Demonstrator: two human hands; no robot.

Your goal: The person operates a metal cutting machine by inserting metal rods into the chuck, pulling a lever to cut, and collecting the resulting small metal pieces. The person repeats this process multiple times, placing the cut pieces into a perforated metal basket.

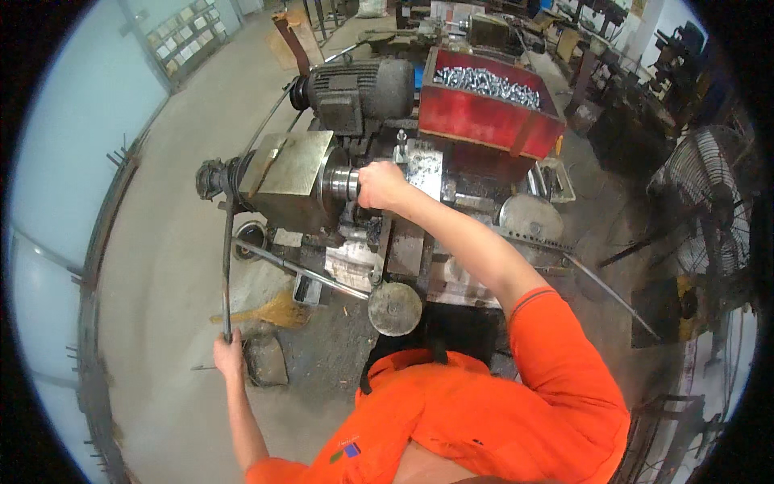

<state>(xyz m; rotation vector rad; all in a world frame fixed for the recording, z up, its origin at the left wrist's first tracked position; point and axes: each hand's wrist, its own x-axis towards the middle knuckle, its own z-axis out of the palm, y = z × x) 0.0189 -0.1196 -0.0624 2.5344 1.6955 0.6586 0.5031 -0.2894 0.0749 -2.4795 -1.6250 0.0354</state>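
My left hand (228,352) is wrapped round the lower end of a long dark metal lever (226,282), out to the left of a lathe-like machine. The lever runs up to the back end of the headstock (282,173), which has a flat metal cover. At the other end of the headstock, my right hand (380,184) is closed against the front of the shiny round spindle nose (344,184). Whatever its fingers hold there is hidden by the hand. A small metal post (401,143) stands just beyond that hand, on the machine's slide.
A red bin (459,121) full of small shiny metal parts (488,86) sits behind the machine, beside an electric motor (363,89). Round metal discs (395,309) stand near my body. A broom (278,310) and dustpan (266,360) lie on the left floor. A fan (717,194) stands right.
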